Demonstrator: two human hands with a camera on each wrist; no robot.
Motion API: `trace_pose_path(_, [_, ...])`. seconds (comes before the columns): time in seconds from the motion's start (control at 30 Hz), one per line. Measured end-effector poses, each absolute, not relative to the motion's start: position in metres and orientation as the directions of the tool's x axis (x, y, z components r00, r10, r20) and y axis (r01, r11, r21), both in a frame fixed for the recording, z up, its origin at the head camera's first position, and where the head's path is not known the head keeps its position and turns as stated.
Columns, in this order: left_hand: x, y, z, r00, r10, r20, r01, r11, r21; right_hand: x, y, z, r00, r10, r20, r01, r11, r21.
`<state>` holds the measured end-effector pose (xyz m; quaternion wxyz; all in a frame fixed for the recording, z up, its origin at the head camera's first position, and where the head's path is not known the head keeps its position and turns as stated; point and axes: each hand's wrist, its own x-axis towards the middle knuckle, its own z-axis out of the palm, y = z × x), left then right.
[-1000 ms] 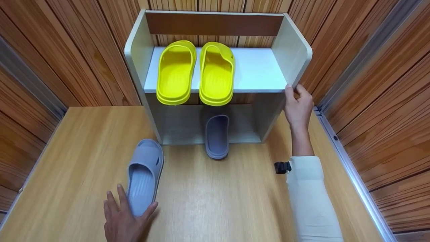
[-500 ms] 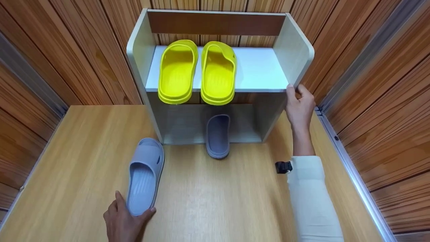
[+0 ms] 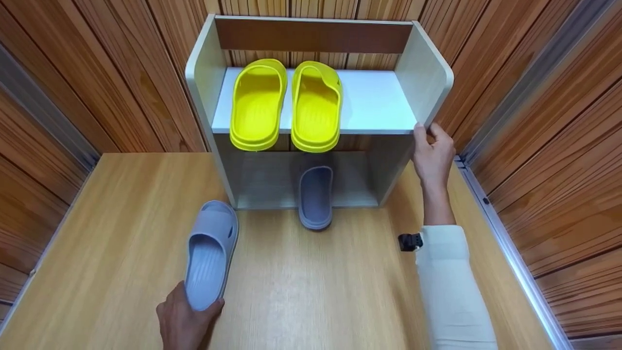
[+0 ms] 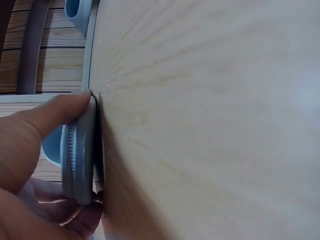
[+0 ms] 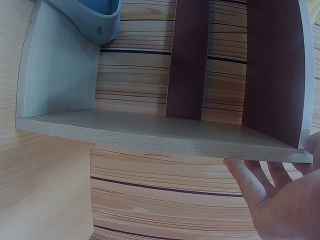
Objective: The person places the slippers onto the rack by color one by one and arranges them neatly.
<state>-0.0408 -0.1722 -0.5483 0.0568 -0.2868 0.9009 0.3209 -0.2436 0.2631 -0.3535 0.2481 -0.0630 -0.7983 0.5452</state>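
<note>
My left hand [image 3: 184, 318] grips the heel end of a light grey slipper [image 3: 206, 257], its toe pointing at the rack. In the left wrist view the thumb lies along one side of the sole and the fingers curl round the other, close over the floor. My right hand [image 3: 435, 155] holds the front edge of the shoe rack's right side panel [image 3: 427, 73], thumb at the shelf corner, fingers on the outer face. The other grey slipper [image 3: 316, 197] sits on the lower shelf, heel jutting past its front edge. Two yellow slippers [image 3: 258, 104] stand side by side on the upper shelf [image 3: 374, 99].
Wood-plank walls [image 3: 73, 73] close in behind the rack and on both sides. A metal rail [image 3: 510, 243] runs along the right edge of the wooden floor [image 3: 291, 287]. A black device [image 3: 410, 241] sits at the right wrist, by a pale sleeve [image 3: 449, 287].
My left fingers, spread beside the heel a second ago, have curled in round it. The slipper stays where it was. My right hand keeps its place on the rack.
</note>
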Motion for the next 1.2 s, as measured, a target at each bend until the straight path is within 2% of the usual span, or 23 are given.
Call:
trace_pose_path(0.33, [-0.038, -0.175, -0.544, -0.826, -0.495, -0.27, -0.556, 0.635, 0.536, -0.244, 0.264, -0.355, -0.848, 0.379, 0.371, -0.187, 0.44, -0.878])
trace_pose_path(0.63, [-0.035, -0.178, -0.542, -0.822, -0.489, -0.292, -0.564, 0.629, 0.535, -0.244, 0.263, -0.354, -0.868, 0.373, 0.328, -0.164, 0.408, -0.898])
trace_pose_path(1.07, [-0.029, -0.181, -0.541, -0.796, -0.457, -0.397, -0.605, 0.578, 0.548, -0.242, 0.263, -0.354, -0.874, 0.376, 0.309, -0.143, 0.408, -0.902])
trace_pose_path(1.2, [-0.027, -0.18, -0.54, -0.816, -0.446, -0.367, -0.577, 0.585, 0.57, -0.244, 0.263, -0.355, -0.856, 0.38, 0.349, -0.168, 0.435, -0.885])
